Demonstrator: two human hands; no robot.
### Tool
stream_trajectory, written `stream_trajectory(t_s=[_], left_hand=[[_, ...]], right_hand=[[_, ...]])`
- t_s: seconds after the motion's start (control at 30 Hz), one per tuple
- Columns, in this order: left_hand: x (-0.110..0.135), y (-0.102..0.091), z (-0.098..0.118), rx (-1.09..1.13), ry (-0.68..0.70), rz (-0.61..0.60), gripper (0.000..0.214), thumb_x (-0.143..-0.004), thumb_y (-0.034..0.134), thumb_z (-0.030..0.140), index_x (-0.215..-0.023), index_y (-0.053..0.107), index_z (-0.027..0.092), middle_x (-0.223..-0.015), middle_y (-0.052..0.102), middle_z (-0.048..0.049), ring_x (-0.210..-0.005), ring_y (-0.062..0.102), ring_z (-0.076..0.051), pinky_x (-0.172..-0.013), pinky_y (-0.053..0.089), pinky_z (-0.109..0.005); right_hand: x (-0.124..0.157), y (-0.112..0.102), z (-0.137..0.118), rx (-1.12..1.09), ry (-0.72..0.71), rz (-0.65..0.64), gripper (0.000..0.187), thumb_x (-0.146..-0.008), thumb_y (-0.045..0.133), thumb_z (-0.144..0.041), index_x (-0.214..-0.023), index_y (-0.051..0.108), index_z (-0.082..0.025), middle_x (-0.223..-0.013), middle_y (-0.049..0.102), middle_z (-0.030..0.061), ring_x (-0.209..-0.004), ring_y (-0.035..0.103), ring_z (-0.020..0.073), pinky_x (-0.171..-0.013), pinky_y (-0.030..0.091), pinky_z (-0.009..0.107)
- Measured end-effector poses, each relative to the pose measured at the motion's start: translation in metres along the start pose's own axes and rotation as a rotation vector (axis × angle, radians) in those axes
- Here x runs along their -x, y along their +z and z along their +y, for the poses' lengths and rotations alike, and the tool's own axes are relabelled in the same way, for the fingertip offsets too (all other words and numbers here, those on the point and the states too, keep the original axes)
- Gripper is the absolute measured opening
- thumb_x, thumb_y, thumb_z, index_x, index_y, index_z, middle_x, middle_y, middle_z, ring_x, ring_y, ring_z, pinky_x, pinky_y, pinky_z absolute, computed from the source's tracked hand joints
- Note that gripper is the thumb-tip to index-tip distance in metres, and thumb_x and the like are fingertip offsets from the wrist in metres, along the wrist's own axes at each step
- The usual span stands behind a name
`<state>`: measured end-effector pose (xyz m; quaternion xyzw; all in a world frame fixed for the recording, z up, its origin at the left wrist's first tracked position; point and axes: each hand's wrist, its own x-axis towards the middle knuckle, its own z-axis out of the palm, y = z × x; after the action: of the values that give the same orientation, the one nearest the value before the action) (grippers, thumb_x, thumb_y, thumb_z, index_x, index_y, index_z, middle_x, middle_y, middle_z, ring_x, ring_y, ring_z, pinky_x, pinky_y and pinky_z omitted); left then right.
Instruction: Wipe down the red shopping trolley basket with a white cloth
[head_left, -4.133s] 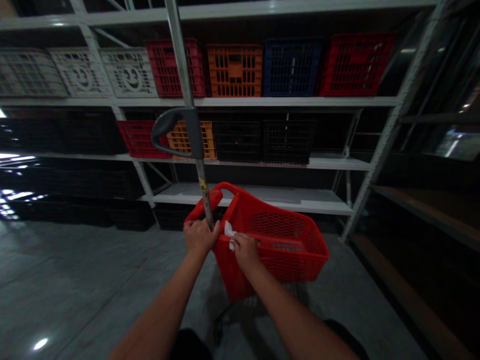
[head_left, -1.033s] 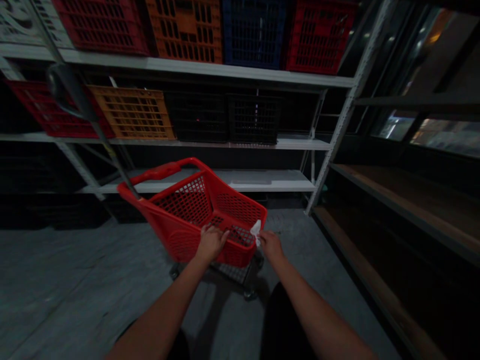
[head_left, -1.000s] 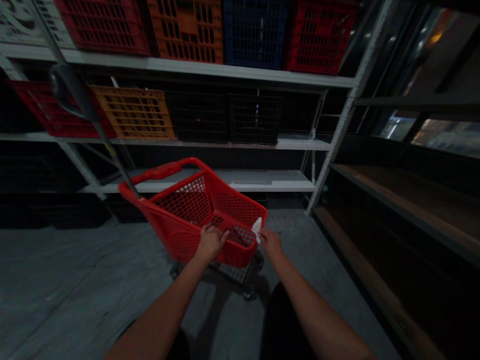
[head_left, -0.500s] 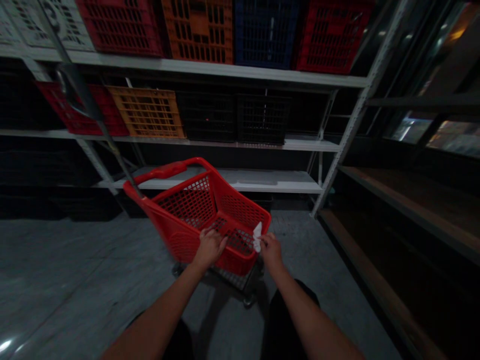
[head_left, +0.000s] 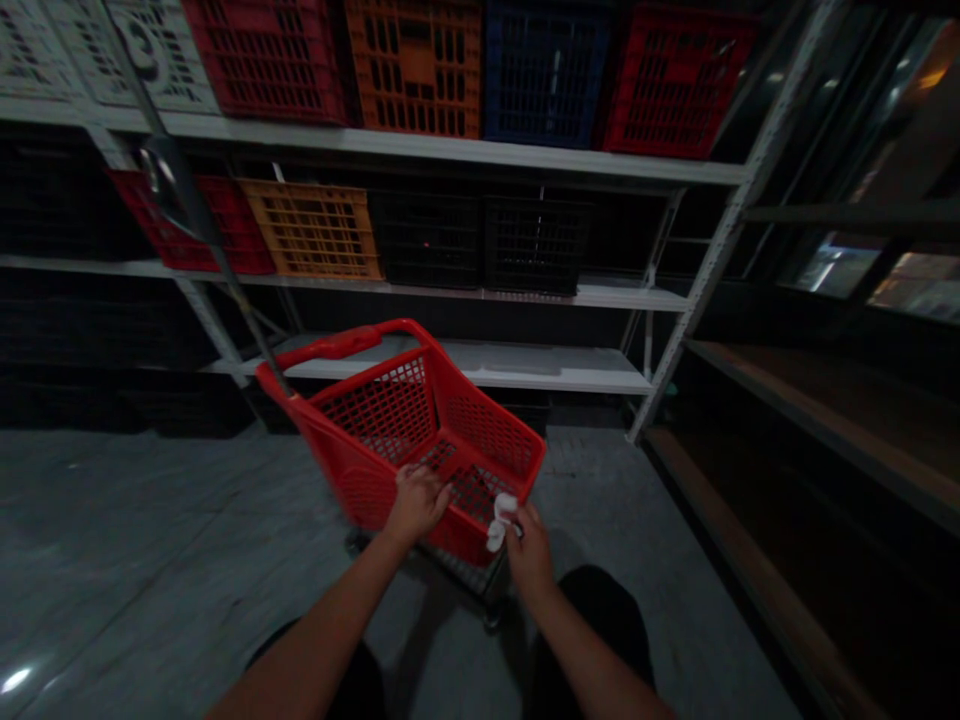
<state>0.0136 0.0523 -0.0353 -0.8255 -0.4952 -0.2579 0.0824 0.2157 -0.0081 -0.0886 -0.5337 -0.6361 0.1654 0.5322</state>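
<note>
The left hand [head_left: 418, 504] rests with fingers curled over the near side rim of the red shopping cart [head_left: 341, 470], lower centre of the frame. The right hand [head_left: 529, 552] pinches a white tissue [head_left: 501, 522] against the cart's short end rim. Change: the tissue is now nearer the closest corner than half a second ago, and more bunched; the contact point therefore shifts along that rim. The left hand's position on the cart is nearly unchanged. Beyond, a white shelf [head_left: 547, 368] spans mid-frame; a yellow crate [head_left: 311, 278] sits above, left of centre.
</note>
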Motion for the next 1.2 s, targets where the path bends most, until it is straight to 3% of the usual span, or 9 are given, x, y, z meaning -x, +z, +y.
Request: stream_trajectory(t_s=[0.23,0.3,0.47,0.57,0.83,0.93,1.03,1.2], left_hand=[[-0.005,-0.001,0.005,0.017,-0.001,-0.033,0.036,-0.084,0.033,0.033,-0.059,0.057,0.02,-0.06,0.061,-0.0023,-0.073,0.051,-0.016,-0.085,0.026,-0.041],[-0.006,0.001,0.005,0.015,-0.004,-0.028,0.037,-0.084,0.032,0.033,-0.059,0.057,0.02,-0.061,0.061,-0.0024,-0.074,0.051,-0.016,-0.085,0.026,-0.041],[-0.007,0.003,0.002,0.003,0.006,-0.042,0.037,-0.084,0.033,0.032,-0.059,0.058,0.02,-0.064,0.062,-0.003,-0.074,0.051,-0.016,-0.085,0.026,-0.042],[-0.006,0.002,0.001,0.021,0.011,-0.06,0.037,-0.084,0.033,0.031,-0.06,0.058,0.019,-0.065,0.062,-0.0022,-0.075,0.051,-0.015,-0.086,0.024,-0.042],[-0.001,-0.005,0.0,0.02,0.028,-0.099,0.037,-0.084,0.032,0.032,-0.062,0.058,0.02,-0.065,0.062,-0.0016,-0.076,0.051,-0.016,-0.086,0.024,-0.042],[0.001,-0.007,-0.002,0.021,0.032,-0.108,0.036,-0.084,0.032,0.032,-0.063,0.06,0.02,-0.066,0.063,-0.0017,-0.076,0.051,-0.016,-0.086,0.024,-0.042],[0.001,-0.009,-0.006,0.025,0.034,-0.119,0.035,-0.084,0.033,0.03,-0.063,0.06,0.02,-0.067,0.063,-0.0013,-0.076,0.05,-0.016,-0.087,0.023,-0.042],[-0.005,-0.011,-0.012,0.029,0.046,-0.146,0.031,-0.082,0.035,0.029,-0.064,0.059,0.02,-0.067,0.063,-0.0012,-0.077,0.05,-0.015,-0.086,0.023,-0.041]], right_hand=[[-0.068,-0.023,0.033,0.04,0.058,0.158,0.018,-0.067,0.043,-0.011,-0.073,0.059,-0.018,-0.075,0.055,0.0024,-0.074,0.052,0.0161,-0.07,0.04,0.027],[-0.063,-0.02,0.032,0.019,0.076,0.164,0.015,-0.069,0.045,-0.013,-0.073,0.059,-0.018,-0.075,0.056,0.0026,-0.073,0.052,0.0161,-0.07,0.04,0.027],[-0.009,0.0,0.01,-0.109,0.074,0.009,0.011,-0.074,0.049,-0.019,-0.071,0.059,-0.018,-0.074,0.059,0.0024,-0.071,0.054,0.0149,-0.066,0.042,0.024],[-0.004,0.001,0.008,-0.123,0.064,-0.015,0.013,-0.071,0.048,-0.016,-0.072,0.061,-0.019,-0.076,0.059,0.0022,-0.073,0.055,0.0151,-0.068,0.042,0.024],[-0.107,-0.037,0.055,-0.028,0.099,0.136,0.019,-0.063,0.046,-0.016,-0.07,0.065,-0.016,-0.072,0.062,0.004,-0.071,0.056,0.0183,-0.069,0.042,0.03],[-0.121,-0.037,0.059,-0.039,0.125,0.152,0.019,-0.064,0.047,-0.019,-0.07,0.064,-0.015,-0.072,0.064,0.0049,-0.069,0.057,0.0191,-0.068,0.043,0.031],[-0.099,-0.025,0.05,-0.087,0.145,0.146,0.02,-0.069,0.047,-0.024,-0.074,0.064,-0.015,-0.074,0.065,0.0051,-0.069,0.059,0.0186,-0.067,0.045,0.03],[-0.018,0.008,0.014,-0.24,0.208,0.047,0.019,-0.074,0.051,-0.029,-0.078,0.065,-0.016,-0.075,0.066,0.0046,-0.07,0.06,0.0171,-0.066,0.047,0.027]])
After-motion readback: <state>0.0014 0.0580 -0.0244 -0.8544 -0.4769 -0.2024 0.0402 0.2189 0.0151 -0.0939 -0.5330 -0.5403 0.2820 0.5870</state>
